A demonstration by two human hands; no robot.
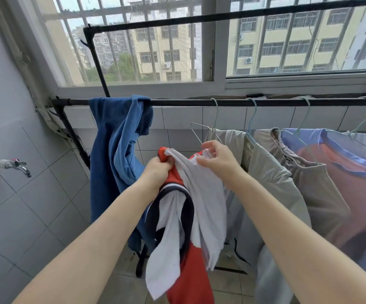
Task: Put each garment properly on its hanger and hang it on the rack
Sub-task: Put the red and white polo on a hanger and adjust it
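A white, red and navy garment (201, 207) hangs bunched between my hands in front of the black rack bar (177, 102). My left hand (159, 170) grips its red upper edge. My right hand (218, 157) pinches white fabric at its top, just below a thin wire hanger (201, 129) that rises behind my fingers. Whether the hanger is inside the garment I cannot tell. A blue garment (120, 150) is draped over the bar at the left, without a hanger.
To the right, a beige garment (271, 183), a ribbed taupe one (322, 194) and a purple-trimmed orange shirt (353, 163) hang on pale blue hangers. A tap (17, 165) juts from the tiled left wall. A barred window (147, 47) is behind the rack.
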